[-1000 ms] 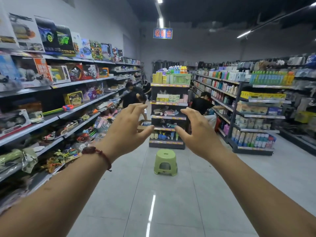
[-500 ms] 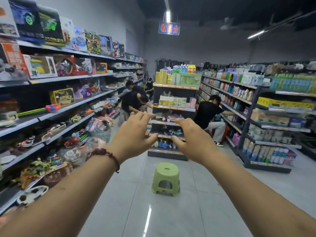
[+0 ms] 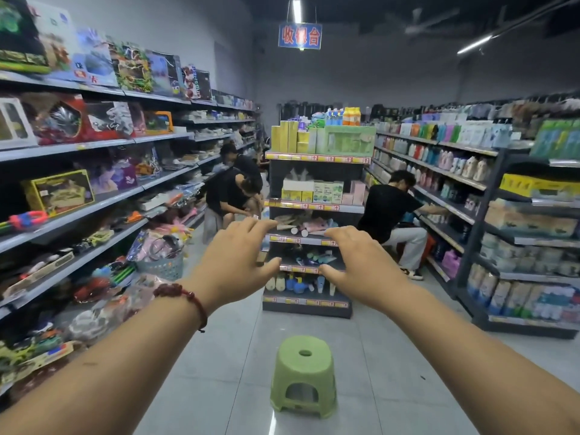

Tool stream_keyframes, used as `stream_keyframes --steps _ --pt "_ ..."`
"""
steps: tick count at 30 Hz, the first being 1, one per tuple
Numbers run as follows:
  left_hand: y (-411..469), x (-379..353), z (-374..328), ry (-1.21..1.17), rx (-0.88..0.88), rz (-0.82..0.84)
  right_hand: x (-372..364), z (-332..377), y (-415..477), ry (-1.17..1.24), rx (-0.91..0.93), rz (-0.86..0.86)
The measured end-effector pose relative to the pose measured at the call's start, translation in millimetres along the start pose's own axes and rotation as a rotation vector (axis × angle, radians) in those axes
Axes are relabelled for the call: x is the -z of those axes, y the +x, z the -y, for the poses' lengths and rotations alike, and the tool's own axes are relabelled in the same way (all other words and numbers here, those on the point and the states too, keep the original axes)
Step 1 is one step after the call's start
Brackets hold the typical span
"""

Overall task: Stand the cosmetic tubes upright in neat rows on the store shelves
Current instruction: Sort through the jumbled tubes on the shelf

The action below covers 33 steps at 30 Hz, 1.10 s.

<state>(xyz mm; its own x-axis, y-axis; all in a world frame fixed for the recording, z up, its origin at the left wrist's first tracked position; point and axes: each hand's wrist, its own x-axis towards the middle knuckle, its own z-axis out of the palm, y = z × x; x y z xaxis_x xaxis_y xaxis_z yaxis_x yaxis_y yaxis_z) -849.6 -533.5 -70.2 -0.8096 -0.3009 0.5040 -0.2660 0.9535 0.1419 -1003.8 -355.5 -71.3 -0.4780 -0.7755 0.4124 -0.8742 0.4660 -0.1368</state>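
Straight ahead stands an end shelf unit (image 3: 315,158) with several tiers. Pale pink and white cosmetic tubes (image 3: 303,226) lie tumbled on its third tier, and more tubes (image 3: 317,257) lie loose on the tier below. Small bottles stand on the bottom tier (image 3: 306,304). My left hand (image 3: 233,265), with a red bead bracelet at the wrist, and my right hand (image 3: 361,265) are stretched out in front of me, fingers spread and relaxed, holding nothing. Both hands are well short of the shelf.
A green plastic stool (image 3: 303,376) stands on the grey tiled floor between me and the shelf. Toy shelves (image 3: 94,199) line the left aisle, bottle shelves (image 3: 445,171) the right. Two people crouch at the left (image 3: 233,196); another sits at the right (image 3: 392,211).
The shelf unit and the stool have grown larger and nearer in view as I moved forward. Both hands stay raised and empty, a little farther apart.
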Motion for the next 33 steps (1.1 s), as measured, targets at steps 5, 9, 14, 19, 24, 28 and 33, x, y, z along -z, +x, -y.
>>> stream_keyframes --steps 5,9,14,19,24,28,33 --pt "107.2 -69.2 29.1 0.017 0.062 0.071 -47.2 -76.2 114.4 0.057 0.018 0.074" --pt "185.0 -113.8 64.4 0.038 0.102 0.055 -73.3 -127.8 210.1 0.048 0.051 0.106" --pt "268.0 -173.0 113.5 0.010 0.164 0.063 -121.6 -171.9 310.3 0.038 0.058 0.137" --pt "347.9 -247.8 178.0 -0.032 0.177 0.091 -199.0 -203.1 394.5 0.060 0.024 0.139" --pt "425.7 -323.2 252.5 -0.076 0.169 0.151 -280.5 -228.5 471.9 0.081 -0.106 0.158" --pt "492.5 -372.7 297.8 -0.096 0.139 0.289 -323.7 -248.8 536.0 0.071 -0.203 0.217" --pt "562.4 -430.7 334.6 -0.072 0.074 0.391 -370.0 -281.7 592.7 0.108 -0.280 0.262"
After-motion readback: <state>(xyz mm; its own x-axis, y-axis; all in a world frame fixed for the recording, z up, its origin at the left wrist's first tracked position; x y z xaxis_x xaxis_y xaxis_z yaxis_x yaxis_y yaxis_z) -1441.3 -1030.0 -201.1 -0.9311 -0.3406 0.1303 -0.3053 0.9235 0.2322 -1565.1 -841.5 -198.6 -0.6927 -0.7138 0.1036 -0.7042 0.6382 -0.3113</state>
